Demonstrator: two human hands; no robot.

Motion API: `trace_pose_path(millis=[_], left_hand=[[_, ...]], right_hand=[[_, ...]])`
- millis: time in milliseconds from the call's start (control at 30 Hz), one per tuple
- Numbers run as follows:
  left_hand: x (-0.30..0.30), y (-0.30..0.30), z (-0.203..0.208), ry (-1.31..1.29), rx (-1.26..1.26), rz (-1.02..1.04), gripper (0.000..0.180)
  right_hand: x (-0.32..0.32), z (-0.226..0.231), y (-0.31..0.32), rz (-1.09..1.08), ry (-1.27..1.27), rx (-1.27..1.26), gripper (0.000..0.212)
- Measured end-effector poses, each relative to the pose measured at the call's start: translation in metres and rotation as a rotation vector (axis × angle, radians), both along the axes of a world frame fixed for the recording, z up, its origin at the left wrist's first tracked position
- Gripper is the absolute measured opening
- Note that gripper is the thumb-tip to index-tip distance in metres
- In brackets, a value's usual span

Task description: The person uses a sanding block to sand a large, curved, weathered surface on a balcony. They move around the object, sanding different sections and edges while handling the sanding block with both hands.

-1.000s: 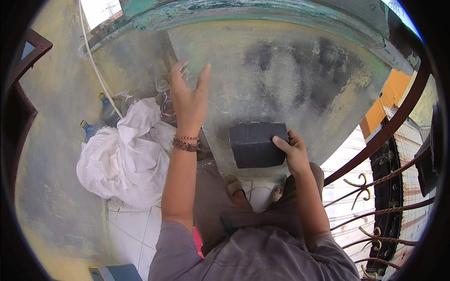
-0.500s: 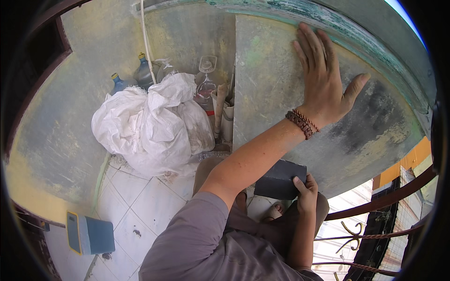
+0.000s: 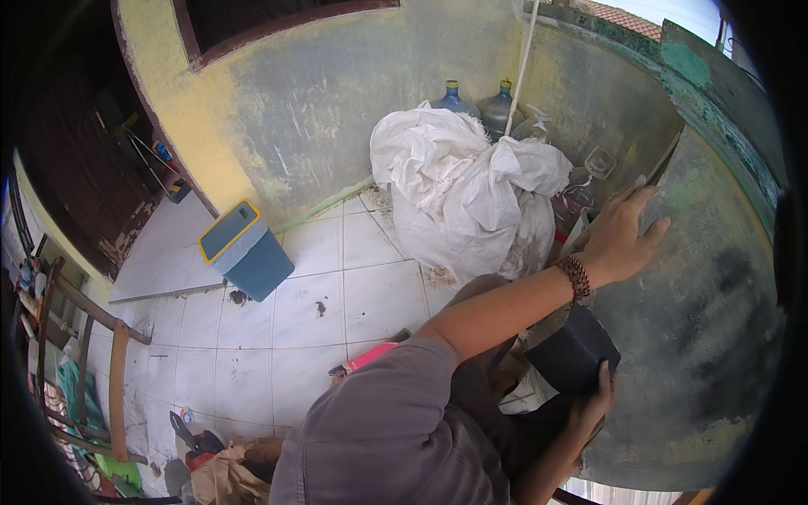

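My left hand (image 3: 625, 236), a braided bracelet on its wrist, reaches across to the low wall (image 3: 699, 337) at the right. Its fingers are spread, with nothing in them, over or against the wall's near end; whether it touches I cannot tell. My right hand (image 3: 598, 396) grips the lower edge of a stiff black sheet (image 3: 574, 352), which looks like sandpaper, below my left forearm. The wall's painted face is worn, with dark grey patches and a flaking green ledge (image 3: 715, 97) along the top.
A white woven sack (image 3: 463, 194) stands in the corner, with water jugs (image 3: 502, 105) and a thin pole (image 3: 523, 67) behind. A blue bin (image 3: 257, 261) with a yellow rim stands on the white tiles. A wooden frame (image 3: 118, 387) and brown paper bag (image 3: 231, 475) lie at lower left.
My view has swung left, bringing in the doorway and more floor. My left hand has come down from beside the green ledge to the wall's end. The right hand still holds the sheet, now tilted.
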State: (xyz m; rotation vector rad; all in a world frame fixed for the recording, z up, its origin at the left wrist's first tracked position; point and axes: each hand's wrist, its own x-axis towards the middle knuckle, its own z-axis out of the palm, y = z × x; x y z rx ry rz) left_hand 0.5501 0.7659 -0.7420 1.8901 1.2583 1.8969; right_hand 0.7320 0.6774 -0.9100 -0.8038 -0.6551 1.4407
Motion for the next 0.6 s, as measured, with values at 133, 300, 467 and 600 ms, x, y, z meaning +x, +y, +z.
trace_pose_path(millis=[133, 300, 467, 600], left_hand=[[-0.059, -0.051, -0.045, 0.089, -0.521, -0.080, 0.076], [-0.096, -0.109, -0.126, -0.115, -0.613, -0.246, 0.084], [-0.108, -0.161, -0.116, -0.242, -0.652, -0.154, 0.089], [-0.115, -0.164, -0.114, -0.266, -0.605, -0.194, 0.079]], right_hand=[[-0.024, -0.012, 0.014, 0.202, 0.053, 0.125, 0.035], [-0.070, -0.016, 0.023, 0.401, 0.058, 0.160, 0.040], [-0.101, 0.003, 0.018, 0.428, -0.156, 0.279, 0.059], [-0.103, 0.014, 0.013, 0.473, -0.205, 0.354, 0.067]])
